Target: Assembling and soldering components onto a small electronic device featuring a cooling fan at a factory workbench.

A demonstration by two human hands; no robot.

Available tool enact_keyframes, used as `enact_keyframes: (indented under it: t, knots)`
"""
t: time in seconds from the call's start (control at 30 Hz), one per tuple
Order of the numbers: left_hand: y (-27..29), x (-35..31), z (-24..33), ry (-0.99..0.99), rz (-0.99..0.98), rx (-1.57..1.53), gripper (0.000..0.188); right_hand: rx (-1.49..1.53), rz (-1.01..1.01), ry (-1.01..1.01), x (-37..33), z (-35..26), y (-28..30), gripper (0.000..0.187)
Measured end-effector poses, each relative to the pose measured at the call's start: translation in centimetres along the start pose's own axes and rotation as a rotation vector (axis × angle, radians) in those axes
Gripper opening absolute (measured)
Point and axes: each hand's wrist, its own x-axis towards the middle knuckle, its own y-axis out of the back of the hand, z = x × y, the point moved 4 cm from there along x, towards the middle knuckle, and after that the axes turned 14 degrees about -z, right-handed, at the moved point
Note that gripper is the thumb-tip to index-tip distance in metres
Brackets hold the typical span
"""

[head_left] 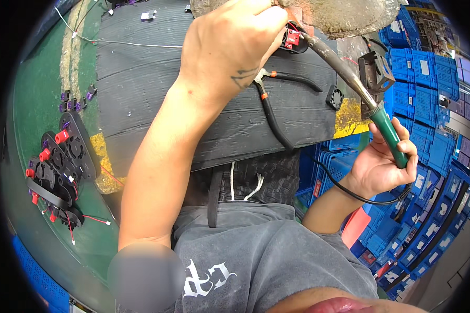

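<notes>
My right hand (384,161) is closed around the green handle of a soldering iron (386,133). Its metal shaft slants up and left, and the tip end reaches a black housing with a red part (293,37) in it. Right beside that housing is my left hand (232,44), its fingers curled and pinched together. Whatever those fingers hold is hidden behind the hand. Below them on the dark mat lies a pair of pliers or cutters (269,104) with black handles, its jaws partly covered by my left hand.
A small black fan (335,97) and a dark metal bracket (376,73) sit at the mat's right side. Black housings with red knobs (68,151) and loose wires lie at left on the green surface. A white cable (136,45) crosses the mat. Blue crates (402,65) stack at right.
</notes>
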Motion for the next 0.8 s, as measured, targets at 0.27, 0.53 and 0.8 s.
enact_keyframes:
  t: [0.27,0.53,0.8]
  knots:
    - [-0.1,0.0,0.0,-0.038,0.011,-0.028,0.011,-0.007,0.001,-0.005,0.0,-0.2,0.2,0.038]
    - [-0.4,-0.4,0.3,-0.055,0.016,0.031,0.004,-0.012,0.055,0.021,-0.2,-0.8,0.4,0.042]
    - [0.7,0.8,1.5,0.098,-0.240,0.099,0.006,-0.023,0.083,0.013,-0.4,-0.7,0.4,0.041]
